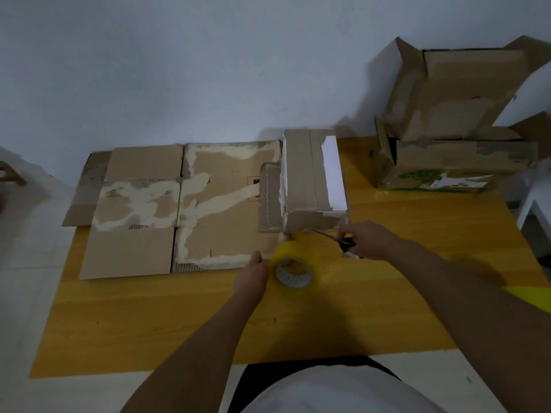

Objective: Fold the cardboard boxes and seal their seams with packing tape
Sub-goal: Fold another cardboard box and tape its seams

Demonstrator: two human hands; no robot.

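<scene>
Beside the small box (pixel 313 180), left grip (pixel 253 271) curled round tape roll (pixel 293 268), right grip (pixel 368 241) pinching scissors (pixel 343 241).

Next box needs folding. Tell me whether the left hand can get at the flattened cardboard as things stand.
Probably yes. The left hand holds the tape roll right at the near edge of the flattened cardboard, with nothing between them; it would have to put the roll down first.
</scene>
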